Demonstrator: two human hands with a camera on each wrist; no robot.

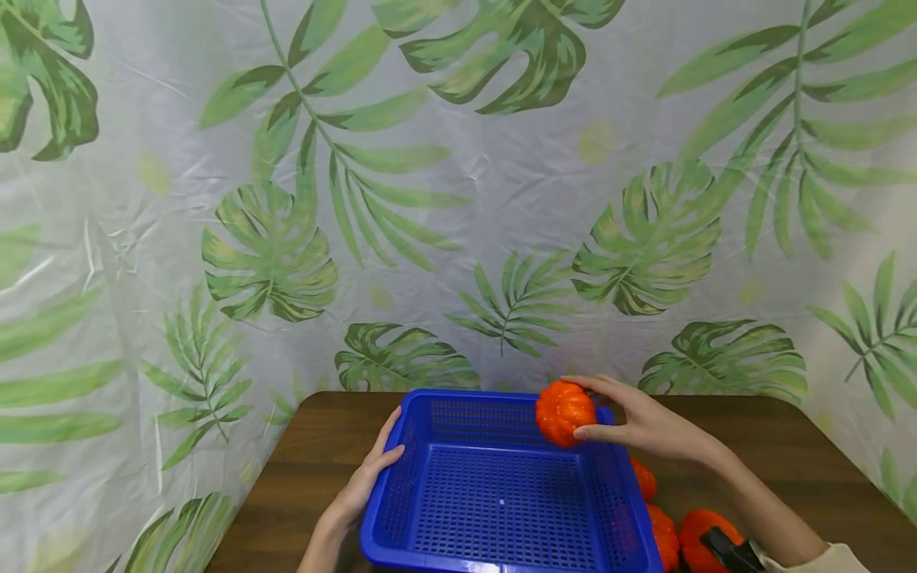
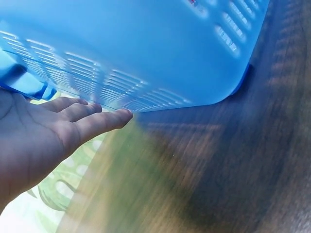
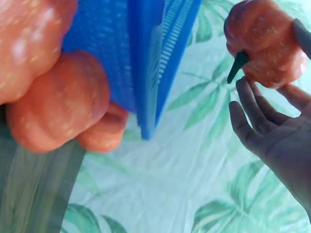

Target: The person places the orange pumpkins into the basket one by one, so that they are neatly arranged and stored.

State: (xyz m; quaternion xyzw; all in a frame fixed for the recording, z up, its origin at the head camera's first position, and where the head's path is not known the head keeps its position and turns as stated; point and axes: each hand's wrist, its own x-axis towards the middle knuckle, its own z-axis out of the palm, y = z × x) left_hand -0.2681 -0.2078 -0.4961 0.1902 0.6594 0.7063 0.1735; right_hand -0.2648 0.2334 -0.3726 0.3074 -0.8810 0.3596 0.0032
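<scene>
A toy orange pumpkin (image 1: 565,413) with a dark green stem is held between the thumb and fingers of my right hand (image 1: 622,415), above the far right corner of a blue plastic basket (image 1: 501,501). In the right wrist view the pumpkin (image 3: 266,41) hangs stem-down at the fingertips. My left hand (image 1: 361,483) rests against the basket's left side, thumb tip at the rim. Its fingers lie straight along the slotted outer wall (image 2: 121,53) in the left wrist view. Inside the basket only the perforated floor shows.
Several more orange pumpkins (image 1: 662,535) sit outside the basket on its right, partly hidden by its wall. Everything stands on a dark brown wooden table (image 1: 322,430). A leaf-patterned sheet (image 1: 516,191) hangs right behind the table's far edge.
</scene>
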